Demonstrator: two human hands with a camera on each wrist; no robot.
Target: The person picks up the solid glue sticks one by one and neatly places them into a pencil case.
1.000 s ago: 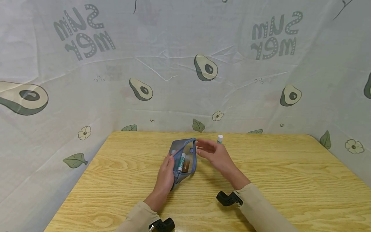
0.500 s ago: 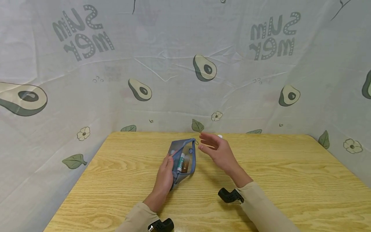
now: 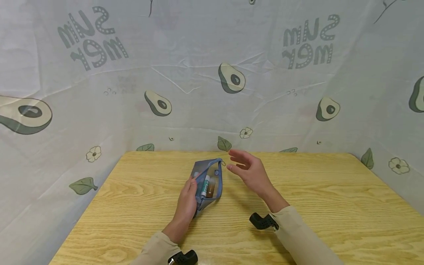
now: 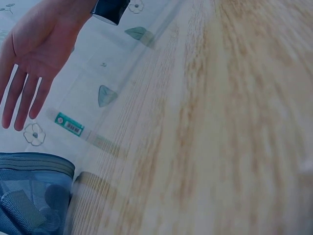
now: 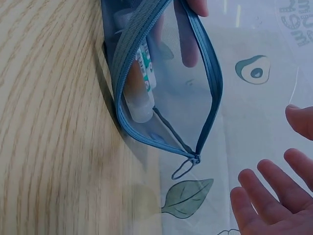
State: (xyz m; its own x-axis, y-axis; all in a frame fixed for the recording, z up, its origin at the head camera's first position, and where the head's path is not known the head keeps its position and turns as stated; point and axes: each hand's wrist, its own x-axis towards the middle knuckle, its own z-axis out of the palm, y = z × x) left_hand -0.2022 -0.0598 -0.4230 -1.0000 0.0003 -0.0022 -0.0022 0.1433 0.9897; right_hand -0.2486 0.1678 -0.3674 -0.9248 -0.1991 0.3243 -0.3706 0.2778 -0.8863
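Observation:
My left hand (image 3: pixel 186 204) grips the side of a blue mesh zip pouch (image 3: pixel 198 171), thumb in front; its fingers (image 5: pixel 190 49) show beyond the mesh in the right wrist view. The pouch's mouth gapes toward my right side. Inside lie a glue stick (image 3: pixel 205 186) with a green and white label and a brown bottle (image 3: pixel 211 187) with a pale translucent top (image 5: pixel 142 108). Right of the mouth, near the zip's pull loop (image 5: pixel 183 169), my right hand (image 3: pixel 253 175) hovers holding nothing, fingers apart. Another green-labelled glue stick (image 4: pixel 69 124) stands on the table, hidden in the head view.
A wood-grain table (image 3: pixel 139 221) lies under both hands. Behind it hangs a pale curtain (image 3: pixel 192 125) printed with avocados, leaves and flowers. A black wrist camera (image 3: pixel 263 221) sits on my right sleeve, and another black camera (image 3: pixel 183 257) on the left.
My right hand has drawn back from the pouch's zip end, slightly up and right, and now covers the standing glue stick. The left hand keeps its grip on the pouch.

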